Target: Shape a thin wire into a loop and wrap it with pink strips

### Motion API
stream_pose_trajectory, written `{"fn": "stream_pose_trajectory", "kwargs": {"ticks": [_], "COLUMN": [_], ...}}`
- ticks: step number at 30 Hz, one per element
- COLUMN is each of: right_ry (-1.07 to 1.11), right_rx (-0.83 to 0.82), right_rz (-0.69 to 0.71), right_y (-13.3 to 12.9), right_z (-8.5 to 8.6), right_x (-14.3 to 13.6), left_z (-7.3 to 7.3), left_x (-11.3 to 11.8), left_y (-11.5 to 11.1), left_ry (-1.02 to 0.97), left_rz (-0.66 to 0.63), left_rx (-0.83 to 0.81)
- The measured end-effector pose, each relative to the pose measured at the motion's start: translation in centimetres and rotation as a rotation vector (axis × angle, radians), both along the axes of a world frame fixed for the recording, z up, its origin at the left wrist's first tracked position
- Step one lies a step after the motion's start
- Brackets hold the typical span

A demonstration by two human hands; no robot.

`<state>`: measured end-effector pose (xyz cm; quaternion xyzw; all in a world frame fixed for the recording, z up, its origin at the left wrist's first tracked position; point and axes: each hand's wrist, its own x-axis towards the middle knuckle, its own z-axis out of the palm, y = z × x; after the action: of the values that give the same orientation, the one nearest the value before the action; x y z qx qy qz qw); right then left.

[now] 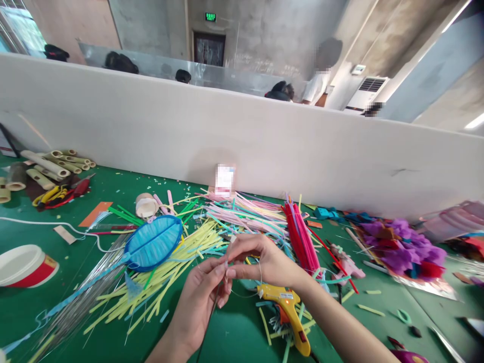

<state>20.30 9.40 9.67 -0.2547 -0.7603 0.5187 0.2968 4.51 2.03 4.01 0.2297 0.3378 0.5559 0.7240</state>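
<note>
1. Hands: two, left hand [200, 297] and right hand [260, 259].
2. Thin rod [210, 316]: one, near.
3. Glue gun [283, 302]: one, near right.
4. Blue leaf shape [154, 242]: one, left.
5. Tub [41, 269]: one, left.
6. Exit sign [210, 17]: one, far.
7. Bamboo pieces [47, 166]: several, overlapping, left.

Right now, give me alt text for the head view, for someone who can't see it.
A person's left hand and right hand pinch a small pale piece, too tiny to identify, over a green table. Nearby lie a yellow glue gun, a blue oval form, yellow-green strips and a pink bundle; a white partition stands behind.
</note>
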Motion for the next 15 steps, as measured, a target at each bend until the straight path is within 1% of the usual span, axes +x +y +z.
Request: {"fn": "stream_pose_trajectory", "kwargs": {"ticks": [4, 6, 11, 15], "right_ry": [0.138, 0.183, 0.209, 0.204], "right_rx": [-0.211, -0.274, -0.312, -0.297], "right_rz": [0.003, 0.016, 0.000, -0.016], "right_y": [0.2, 0.2, 0.4, 0.6], "right_z": [-1.2, -1.6, -1.8, -1.7], "right_x": [0.0, 0.0, -0.1, 0.0], "left_z": [0.2, 0.4, 1.1, 1.4], "left_x": [0.0, 0.0, 0.1, 0.4], "left_y": [-0.1, -0.2, -0.1, 0.1], "left_ry": [0.038, 0.064, 0.122, 0.101], "left_rz": [-0.017, -0.015, 0.040, 0.056], "left_rx": [0.046, 0.048, 0.013, -0.019]}}
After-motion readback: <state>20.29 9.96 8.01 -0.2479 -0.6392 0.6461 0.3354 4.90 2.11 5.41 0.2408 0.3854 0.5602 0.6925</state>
